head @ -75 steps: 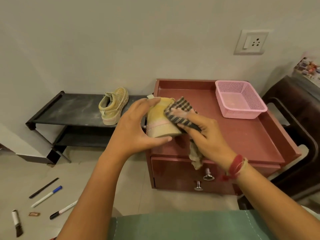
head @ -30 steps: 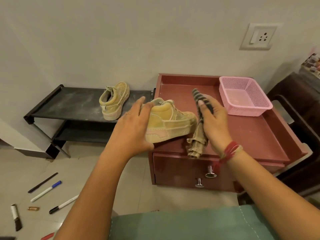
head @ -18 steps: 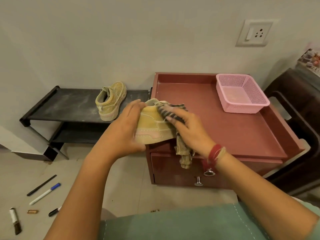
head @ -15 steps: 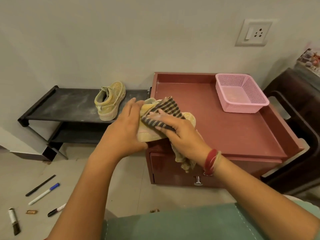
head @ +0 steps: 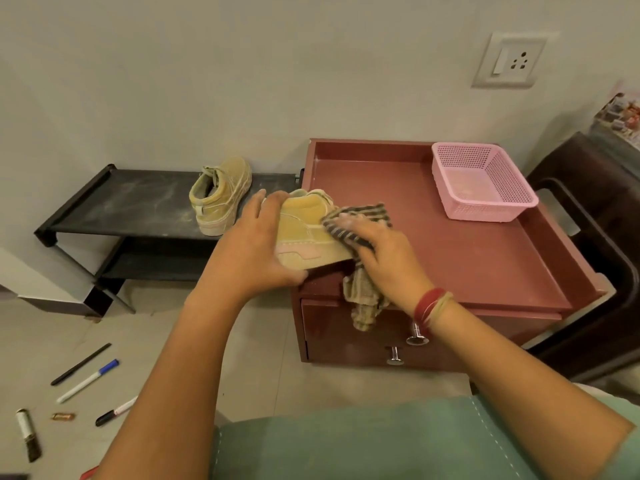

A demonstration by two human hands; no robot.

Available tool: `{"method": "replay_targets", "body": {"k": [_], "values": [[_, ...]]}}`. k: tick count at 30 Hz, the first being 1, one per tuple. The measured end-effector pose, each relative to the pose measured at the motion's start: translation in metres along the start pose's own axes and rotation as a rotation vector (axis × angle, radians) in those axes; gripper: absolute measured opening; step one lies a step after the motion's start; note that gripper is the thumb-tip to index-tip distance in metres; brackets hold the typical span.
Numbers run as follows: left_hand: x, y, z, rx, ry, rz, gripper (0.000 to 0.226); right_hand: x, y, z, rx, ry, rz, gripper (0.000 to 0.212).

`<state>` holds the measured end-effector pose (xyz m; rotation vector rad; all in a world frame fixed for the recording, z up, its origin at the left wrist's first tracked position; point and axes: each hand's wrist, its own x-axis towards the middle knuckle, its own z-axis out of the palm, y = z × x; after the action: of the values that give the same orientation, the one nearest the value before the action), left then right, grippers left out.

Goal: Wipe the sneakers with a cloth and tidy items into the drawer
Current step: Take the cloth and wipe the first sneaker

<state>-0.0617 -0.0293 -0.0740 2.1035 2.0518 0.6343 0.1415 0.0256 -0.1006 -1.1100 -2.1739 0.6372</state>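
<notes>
The left hand [head: 249, 251] grips the heel end of a sneaker [head: 304, 237], fingers curled over the collar and thumb under the sole, steadying it at the front left corner of the table [head: 467, 265]. The right hand [head: 384, 258] holds the cloth [head: 360, 216], fingers laid over its striped fold and pressing it against the shoe's side, while the loose end hangs from under the palm past the table's edge. The step in hand looks to be the wiping of this shoe (its toe is hidden under cloth and hand, so how clean it is cannot be told). The next move, as I judge it, calls for a firm hold on the heel while the cloth is drawn along upper and sole edge, then a turn of the shoe to reach its far side.

The sneaker is tan and suede-looking, with a pale pink panel along its thick sole. A second sneaker [head: 221, 195] stands on the top shelf of the black shoe rack [head: 138, 206] to the left, well apart from the hands. The drawer [head: 346, 341] under the table top is closed, and pens [head: 88, 381], a marker [head: 116, 410] and a brush [head: 29, 434] lie on the floor [head: 173, 334], so the tidying seems not yet begun.
</notes>
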Motion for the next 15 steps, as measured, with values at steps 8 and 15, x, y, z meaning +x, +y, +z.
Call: {"method": "replay_targets", "body": {"k": [8,15], "values": [[-0.002,0.003,-0.005,-0.017,0.009,0.018,0.107,-0.006,0.004,-0.003,-0.080,-0.079,-0.053,0.038],[-0.003,0.006,-0.003,0.024,0.021,0.011,0.106,-0.014,-0.001,-0.007,0.003,-0.050,-0.038,0.036]]}}
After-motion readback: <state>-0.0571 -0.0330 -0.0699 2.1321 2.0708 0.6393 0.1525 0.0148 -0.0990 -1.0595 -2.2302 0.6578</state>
